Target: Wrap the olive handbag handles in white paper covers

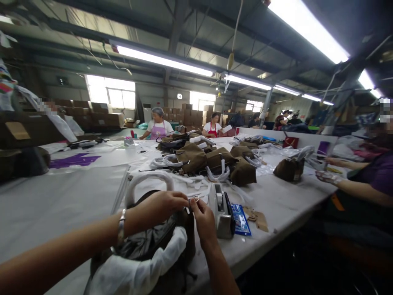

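Note:
A dark olive handbag (149,239) stands open on the table in front of me, its lining showing. One handle, wrapped in white (143,177), arches up at the back; the other wrapped handle (153,266) droops at the front. Over the bag's right end, my right hand (203,217) pinches a small metal ring (195,198) between thumb and finger. My left hand (170,203) reaches across the bag, its fingertips closed beside the ring. Exactly what those left fingertips grip is hidden. A small pale metal piece hangs just below the fingers.
Right of the bag stand a tape dispenser (221,213), a blue packet (241,220) and brown cardboard tags (260,220). Several brown bags (192,157) are heaped mid-table. A co-worker's hands (330,177) are at the right edge; other people work across the table.

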A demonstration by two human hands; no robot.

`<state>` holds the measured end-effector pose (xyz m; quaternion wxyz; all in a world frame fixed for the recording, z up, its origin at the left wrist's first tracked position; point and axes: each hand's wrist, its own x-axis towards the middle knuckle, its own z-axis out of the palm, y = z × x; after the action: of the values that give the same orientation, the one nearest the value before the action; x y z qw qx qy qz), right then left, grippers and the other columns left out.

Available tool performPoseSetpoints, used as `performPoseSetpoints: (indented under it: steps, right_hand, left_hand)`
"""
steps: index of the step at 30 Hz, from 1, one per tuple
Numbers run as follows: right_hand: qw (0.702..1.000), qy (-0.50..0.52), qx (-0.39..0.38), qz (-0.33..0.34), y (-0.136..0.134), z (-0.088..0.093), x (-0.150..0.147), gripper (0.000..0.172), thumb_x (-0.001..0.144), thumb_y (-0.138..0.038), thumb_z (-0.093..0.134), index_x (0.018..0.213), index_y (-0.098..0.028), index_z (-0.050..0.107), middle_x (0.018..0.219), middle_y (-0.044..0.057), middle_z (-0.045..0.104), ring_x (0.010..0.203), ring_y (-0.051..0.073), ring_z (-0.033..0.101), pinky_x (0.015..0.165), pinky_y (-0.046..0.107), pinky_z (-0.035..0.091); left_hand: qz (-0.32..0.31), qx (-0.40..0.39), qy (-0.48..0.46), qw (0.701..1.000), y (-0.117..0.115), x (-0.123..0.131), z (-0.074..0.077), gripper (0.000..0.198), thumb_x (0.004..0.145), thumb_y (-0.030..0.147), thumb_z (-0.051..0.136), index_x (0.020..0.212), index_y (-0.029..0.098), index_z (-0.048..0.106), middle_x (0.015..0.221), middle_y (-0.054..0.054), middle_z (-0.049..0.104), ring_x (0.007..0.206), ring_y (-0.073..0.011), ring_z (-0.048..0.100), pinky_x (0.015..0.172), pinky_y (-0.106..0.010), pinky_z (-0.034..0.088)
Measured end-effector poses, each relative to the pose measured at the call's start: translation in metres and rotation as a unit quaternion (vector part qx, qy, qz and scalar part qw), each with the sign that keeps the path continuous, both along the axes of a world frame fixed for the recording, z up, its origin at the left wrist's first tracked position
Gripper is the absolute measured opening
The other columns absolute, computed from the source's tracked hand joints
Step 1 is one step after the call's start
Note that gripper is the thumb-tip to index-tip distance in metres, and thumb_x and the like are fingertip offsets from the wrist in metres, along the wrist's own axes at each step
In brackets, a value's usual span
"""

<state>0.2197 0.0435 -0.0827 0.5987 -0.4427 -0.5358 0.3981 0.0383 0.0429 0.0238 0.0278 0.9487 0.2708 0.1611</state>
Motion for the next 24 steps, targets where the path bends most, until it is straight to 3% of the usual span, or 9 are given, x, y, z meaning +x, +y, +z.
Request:
performPoseSetpoints:
  steps: [3, 7, 15, 24]
  right_hand:
    - [0.998, 0.044, -0.018, 0.03, 0.003, 0.002, -0.002, 0.039, 0.088, -0.052, 0.063, 0.081, -0.016, 0.074, 0.071, 0.002, 0.067, 0.07, 0.018, 0.059, 0.063, 0.027, 0.046]
    - [0.991, 0.106, -0.048, 0.065, 0.007, -0.008, -0.001, 0.043, 0.087, -0.054, 0.061, 0.075, -0.015, 0.071, 0.06, 0.0, 0.06, 0.056, 0.013, 0.051, 0.052, 0.024, 0.039]
    - [0.986, 0.141, -0.06, 0.059, 0.012, -0.011, -0.001, 0.041, 0.078, -0.057, 0.071, 0.073, -0.015, 0.07, 0.056, -0.001, 0.056, 0.051, 0.012, 0.048, 0.048, 0.023, 0.039]
    - [0.993, 0.104, -0.047, 0.013, 0.016, -0.013, -0.003, 0.044, 0.081, -0.058, 0.069, 0.071, -0.016, 0.067, 0.057, -0.003, 0.052, 0.052, 0.01, 0.042, 0.048, 0.022, 0.032]
  left_hand:
    - [-0.055, 0.083, 0.068, 0.993, 0.005, 0.013, -0.005, 0.037, 0.092, 0.002, 0.055, 0.12, 0.021, 0.07, 0.121, -0.009, 0.072, 0.092, -0.0209, 0.073, 0.075, -0.026, 0.055]
    - [-0.135, 0.182, 0.148, 0.963, 0.005, 0.022, -0.005, 0.02, 0.093, 0.006, 0.062, 0.106, 0.018, 0.071, 0.113, -0.007, 0.073, 0.09, -0.0224, 0.07, 0.067, -0.028, 0.052]
    - [-0.173, 0.289, 0.192, 0.922, 0.007, 0.026, 0.002, 0.011, 0.094, 0.01, 0.064, 0.099, 0.018, 0.068, 0.097, -0.005, 0.073, 0.081, -0.0187, 0.067, 0.051, -0.029, 0.041]
    - [-0.1, 0.26, 0.158, 0.947, 0.012, 0.009, -0.005, 0.015, 0.092, 0.006, 0.061, 0.1, 0.015, 0.069, 0.091, -0.006, 0.072, 0.071, -0.0198, 0.065, 0.056, -0.03, 0.044]
